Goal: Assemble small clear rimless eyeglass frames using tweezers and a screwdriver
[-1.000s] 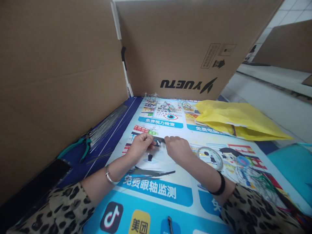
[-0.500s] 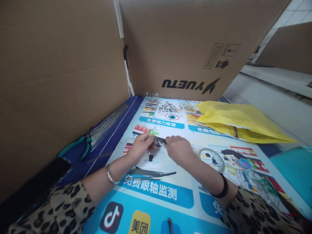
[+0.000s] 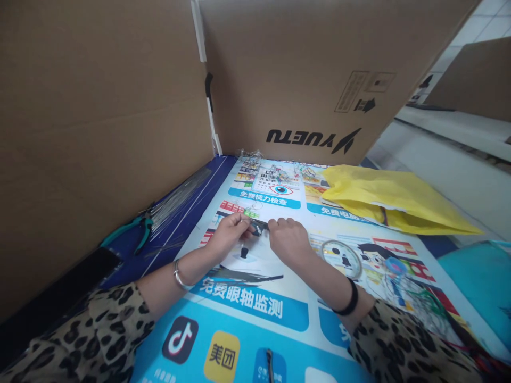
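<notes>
Over the printed sheet, my left hand pinches a small piece with a shiny, clear-looking part below its fingertips. My right hand is closed in a fist around the end of a thin dark strip, which spans the short gap between the hands. The strip's far end is hidden in my left fingers, so whether it is joined to the shiny piece cannot be made out. Several loose dark strips lie on the sheet just below my hands.
Teal-handled pliers and a bundle of thin straight wires lie left. A wire coil, a yellow bag and tangled coloured wires are right. Cardboard walls stand behind and left. A dark slim object lies in front.
Both hands keep their hold on the small piece and strip. My right hand has shifted slightly left, nearer my left hand. The whole view has moved a little.
</notes>
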A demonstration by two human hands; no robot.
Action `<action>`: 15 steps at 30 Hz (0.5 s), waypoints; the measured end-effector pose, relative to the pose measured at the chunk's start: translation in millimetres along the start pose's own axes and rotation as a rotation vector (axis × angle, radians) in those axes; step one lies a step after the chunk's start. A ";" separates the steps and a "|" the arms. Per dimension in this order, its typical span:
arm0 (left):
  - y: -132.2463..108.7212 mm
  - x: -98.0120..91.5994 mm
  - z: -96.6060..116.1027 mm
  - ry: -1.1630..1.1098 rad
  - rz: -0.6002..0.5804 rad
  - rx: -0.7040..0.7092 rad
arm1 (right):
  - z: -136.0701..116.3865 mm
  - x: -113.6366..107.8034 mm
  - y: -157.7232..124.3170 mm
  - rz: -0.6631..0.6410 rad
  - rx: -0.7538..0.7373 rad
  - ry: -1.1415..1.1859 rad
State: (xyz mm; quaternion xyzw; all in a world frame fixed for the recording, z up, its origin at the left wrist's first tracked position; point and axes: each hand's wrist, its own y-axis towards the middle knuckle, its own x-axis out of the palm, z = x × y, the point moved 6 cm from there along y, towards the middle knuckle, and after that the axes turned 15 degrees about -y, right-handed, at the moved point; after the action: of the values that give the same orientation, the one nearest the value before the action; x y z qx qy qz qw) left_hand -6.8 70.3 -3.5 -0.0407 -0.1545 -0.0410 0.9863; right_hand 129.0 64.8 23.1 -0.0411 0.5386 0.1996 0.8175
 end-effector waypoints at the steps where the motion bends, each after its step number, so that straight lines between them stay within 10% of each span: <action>1: 0.2 -0.2 -0.1 0.006 -0.004 0.003 | -0.3 1.3 0.3 -0.008 -0.001 0.008; 15: 0.5 -1.0 0.8 -0.023 0.001 0.006 | -4.7 1.9 1.4 -0.070 -0.008 -0.020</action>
State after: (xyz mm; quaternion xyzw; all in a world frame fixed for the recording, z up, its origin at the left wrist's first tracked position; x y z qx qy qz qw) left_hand -7.9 70.9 -3.0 -0.0383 -0.1657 -0.0398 0.9846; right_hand 125.0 65.3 19.7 -0.0613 0.5280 0.1732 0.8292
